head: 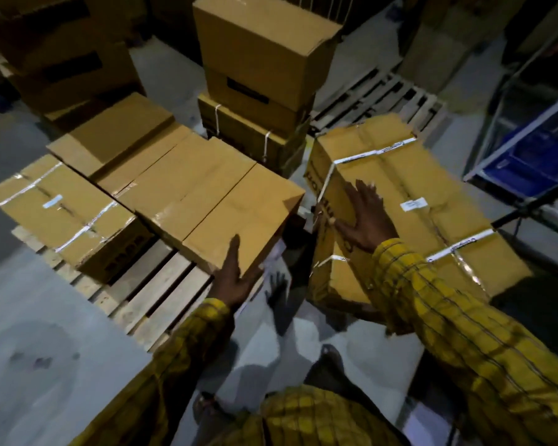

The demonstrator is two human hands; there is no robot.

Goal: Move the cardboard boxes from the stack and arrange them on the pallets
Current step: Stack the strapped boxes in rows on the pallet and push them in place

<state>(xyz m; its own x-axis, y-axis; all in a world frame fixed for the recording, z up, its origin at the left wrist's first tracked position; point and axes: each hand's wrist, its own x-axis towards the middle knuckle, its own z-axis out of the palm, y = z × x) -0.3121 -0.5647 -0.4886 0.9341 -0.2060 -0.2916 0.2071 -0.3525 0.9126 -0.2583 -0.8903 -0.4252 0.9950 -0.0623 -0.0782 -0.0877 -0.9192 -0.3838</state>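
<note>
From the head view, a strapped cardboard box (pixel 409 201) is seen tilted at the right, steadied by the right hand (pixel 366 217), whose fingers are spread flat on its top, unclenched. The left hand (pixel 236 278) is laid with straight fingers against the near corner of a box (pixel 239 220) already set on the near-left pallet (pixel 149 300). A slip is judged likely: the tilted box is gripped by nothing, only pressed, so it could slide or topple into the gap. Its support underneath is hidden. The far stack (pixel 258 75) is partly cut off, printing is blurred, and the far pallet (pixel 384 94) is dim.
</note>
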